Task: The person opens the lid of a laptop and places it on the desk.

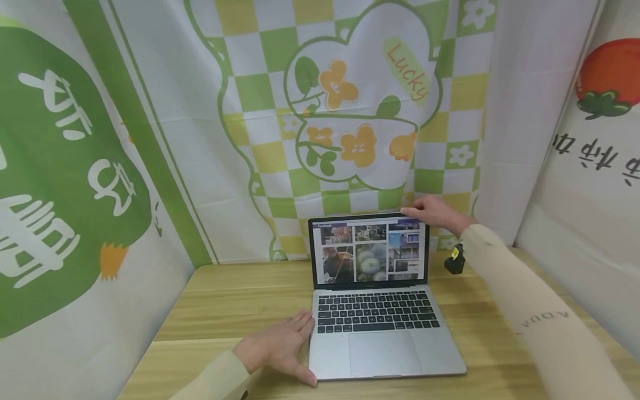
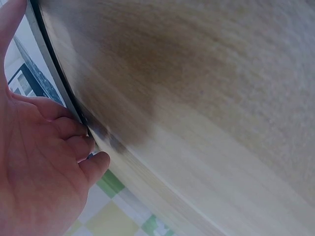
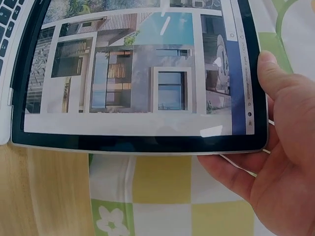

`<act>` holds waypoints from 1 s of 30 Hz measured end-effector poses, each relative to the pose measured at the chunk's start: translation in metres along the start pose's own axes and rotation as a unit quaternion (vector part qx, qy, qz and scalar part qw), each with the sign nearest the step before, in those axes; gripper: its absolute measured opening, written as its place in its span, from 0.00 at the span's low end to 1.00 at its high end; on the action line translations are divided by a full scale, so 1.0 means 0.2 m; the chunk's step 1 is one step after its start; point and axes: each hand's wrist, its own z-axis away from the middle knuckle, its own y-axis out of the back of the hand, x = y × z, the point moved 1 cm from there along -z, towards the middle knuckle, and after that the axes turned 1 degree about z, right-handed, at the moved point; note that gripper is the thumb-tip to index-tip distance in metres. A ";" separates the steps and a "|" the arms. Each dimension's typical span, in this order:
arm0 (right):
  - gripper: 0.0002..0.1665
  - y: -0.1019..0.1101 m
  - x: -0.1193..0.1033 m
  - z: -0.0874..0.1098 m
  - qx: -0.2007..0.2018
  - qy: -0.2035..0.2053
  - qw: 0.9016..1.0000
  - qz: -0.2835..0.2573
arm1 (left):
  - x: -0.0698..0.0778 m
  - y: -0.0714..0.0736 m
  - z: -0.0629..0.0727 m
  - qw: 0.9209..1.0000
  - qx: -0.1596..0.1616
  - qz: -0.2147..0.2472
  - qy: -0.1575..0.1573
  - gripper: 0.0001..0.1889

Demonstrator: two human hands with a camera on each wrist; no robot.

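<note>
An unfolded silver laptop [image 1: 332, 355] stands on the wooden table, its lit screen [image 1: 370, 250] showing a page of photos. At the screen's upper right corner, my right hand [image 1: 437, 214] pinches the lid. In the right wrist view the thumb [image 3: 268, 59] lies at the top edge and the other fingers [image 3: 229, 172] reach behind the lid. My left hand [image 1: 280, 344] touches the left side of the base, thumb near the front corner and fingers beside the keyboard. The left wrist view shows the left palm [image 2: 42, 162] with its fingers against the laptop's thin edge.
The wooden table [image 1: 240, 300] extends on both sides of the laptop. A small black object with a yellow mark [image 1: 454, 260] sits right of the screen, near the right sleeve. A green-and-yellow checked cloth [image 1: 270, 83] hangs behind, with printed cloths at both sides.
</note>
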 end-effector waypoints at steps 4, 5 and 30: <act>0.30 -0.01 -0.01 -0.01 0.009 -0.010 1.000 -0.004 | 0.00 0.00 0.00 1.000 0.004 -0.002 0.001 0.67; 0.30 -0.02 -0.01 -0.02 0.011 -0.010 1.000 -0.005 | 0.00 0.00 0.01 1.000 0.004 -0.003 0.000 0.67; 0.30 -0.11 0.09 -0.06 0.051 -0.043 0.997 -0.038 | 0.01 0.00 0.01 1.000 0.006 -0.013 -0.007 0.67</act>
